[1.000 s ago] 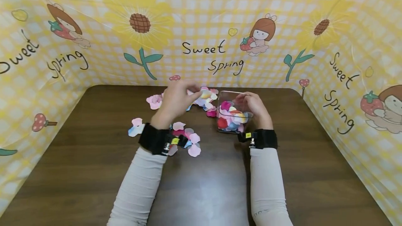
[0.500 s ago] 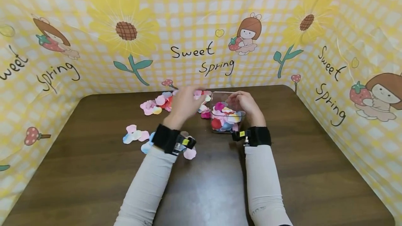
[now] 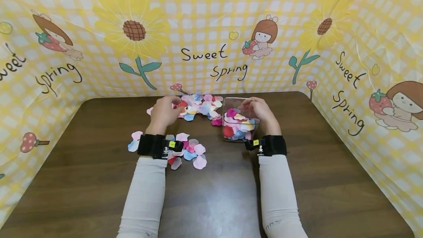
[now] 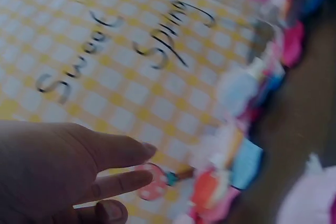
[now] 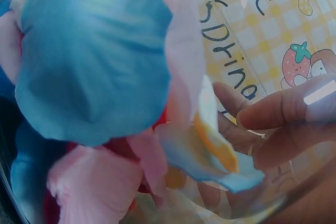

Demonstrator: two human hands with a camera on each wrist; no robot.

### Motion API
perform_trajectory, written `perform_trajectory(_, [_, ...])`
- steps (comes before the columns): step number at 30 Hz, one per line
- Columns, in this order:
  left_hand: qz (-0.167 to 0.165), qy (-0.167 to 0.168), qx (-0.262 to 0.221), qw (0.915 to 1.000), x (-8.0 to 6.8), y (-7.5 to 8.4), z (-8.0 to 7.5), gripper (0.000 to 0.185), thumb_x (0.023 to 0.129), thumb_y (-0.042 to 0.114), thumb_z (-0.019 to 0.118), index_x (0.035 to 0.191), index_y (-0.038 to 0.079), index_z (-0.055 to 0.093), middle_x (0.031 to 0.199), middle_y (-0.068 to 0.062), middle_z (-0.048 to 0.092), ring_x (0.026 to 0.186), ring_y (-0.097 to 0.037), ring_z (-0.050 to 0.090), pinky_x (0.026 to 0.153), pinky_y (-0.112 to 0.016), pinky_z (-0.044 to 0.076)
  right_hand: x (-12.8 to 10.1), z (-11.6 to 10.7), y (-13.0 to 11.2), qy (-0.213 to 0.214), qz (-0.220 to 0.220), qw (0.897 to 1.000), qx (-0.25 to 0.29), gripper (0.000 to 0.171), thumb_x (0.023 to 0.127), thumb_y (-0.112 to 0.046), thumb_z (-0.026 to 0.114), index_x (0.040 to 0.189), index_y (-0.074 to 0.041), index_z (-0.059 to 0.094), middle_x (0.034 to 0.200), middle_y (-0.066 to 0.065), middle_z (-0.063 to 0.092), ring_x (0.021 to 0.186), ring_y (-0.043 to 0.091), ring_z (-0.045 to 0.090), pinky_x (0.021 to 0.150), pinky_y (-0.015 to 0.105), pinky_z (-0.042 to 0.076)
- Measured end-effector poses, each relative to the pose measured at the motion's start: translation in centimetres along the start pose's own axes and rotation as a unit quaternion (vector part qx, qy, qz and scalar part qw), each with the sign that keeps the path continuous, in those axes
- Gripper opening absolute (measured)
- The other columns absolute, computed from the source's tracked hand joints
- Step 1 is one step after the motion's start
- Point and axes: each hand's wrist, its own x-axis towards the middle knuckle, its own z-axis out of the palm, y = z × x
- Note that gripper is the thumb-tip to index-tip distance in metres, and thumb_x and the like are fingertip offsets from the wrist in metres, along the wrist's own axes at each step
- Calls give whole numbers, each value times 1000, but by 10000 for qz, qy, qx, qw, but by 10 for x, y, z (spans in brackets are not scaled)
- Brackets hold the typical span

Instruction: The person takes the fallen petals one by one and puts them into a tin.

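Note:
A clear square container (image 3: 238, 124), partly filled with coloured fabric petals (image 5: 94, 66), stands on the dark wooden table (image 3: 297, 164). My right hand (image 3: 256, 106) grips its far right wall; through the plastic my fingers (image 5: 273, 116) show curled round it. My left hand (image 3: 172, 106) is at the left end of a heap of loose petals (image 3: 201, 105) by the back edge. In the left wrist view its fingers (image 4: 123, 153) are stretched out and hold nothing, with the petal heap (image 4: 236, 161) just beyond them.
A second scatter of petals (image 3: 188, 150) lies under and beside my left wrist, with a few more (image 3: 134, 140) to its left. A yellow checked sheet (image 3: 211, 28) with sunflowers walls the table at the back and both sides.
My left hand has moved left, away from beside the container to the left end of the back petal heap. The right hand has kept its hold on the container.

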Motion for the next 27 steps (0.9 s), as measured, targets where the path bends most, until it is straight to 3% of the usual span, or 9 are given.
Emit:
perform_trajectory(4, [230, -587, 377, 9973, 4, -12, 12, 52, 96, 21, 64, 145, 6, 55, 150, -21, 49, 133, -43, 49, 102, -60, 43, 0, 1, 0, -5, -25, 10000, -51, 40, 98, -1, 30, 126, 8, 57, 129, 29, 63, 122, 42, 60, 106, 56, 43])
perform_trajectory(8, [504, -1240, 592, 9892, 5, -20, 19, 62, 94, 14, 63, 152, 1, 44, 161, -24, 32, 144, -44, 37, 112, -61, 35, 0, 4, 0, -39, -1, 10000, -49, 40, 99, -3, 30, 126, 8, 57, 129, 28, 63, 122, 42, 60, 106, 56, 44])
perform_trajectory(14, [657, -1937, 369, 9782, 4, -25, 24, 51, 96, 14, 66, 143, -2, 53, 143, -24, 55, 132, -40, 51, 112, -56, 38, -1, 4, 3, -35, 67, 9999, 109, 38, 101, -6, 31, 124, 7, 58, 127, 28, 64, 122, 44, 59, 107, 58, 43])
perform_trajectory(18, [695, -1965, -123, 9780, 1, -26, 15, 42, 94, 8, 69, 132, -5, 61, 118, -23, 67, 107, -36, 63, 93, -47, 51, -1, 3, 3, -53, 63, 10000, 56, 38, 101, -5, 31, 125, 8, 57, 128, 29, 63, 123, 44, 59, 107, 56, 43])
perform_trajectory(21, [628, -1809, -269, 9811, 0, -26, 7, 37, 93, 7, 69, 128, -5, 64, 107, -20, 67, 94, -32, 61, 81, -41, 52, -1, 3, 0, 3, 81, 10000, -17, 39, 100, -3, 31, 126, 7, 58, 129, 27, 63, 122, 41, 60, 107, 55, 44])
perform_trajectory(23, [520, -1704, -206, 9838, 2, -28, 3, 37, 94, 8, 69, 129, -4, 65, 110, -21, 67, 97, -33, 60, 84, -43, 51, -1, 2, -1, 21, 70, 10000, -17, 38, 100, -4, 32, 126, 6, 58, 129, 27, 63, 122, 41, 60, 106, 55, 44])
perform_trajectory(27, [283, -1662, -61, 9857, 3, -31, 3, 44, 96, 14, 67, 136, -4, 60, 131, -27, 61, 115, -40, 56, 104, -55, 44, -2, 1, -1, 15, 72, 10000, -8, 39, 102, -5, 31, 127, 7, 57, 130, 27, 63, 122, 40, 60, 105, 55, 44])
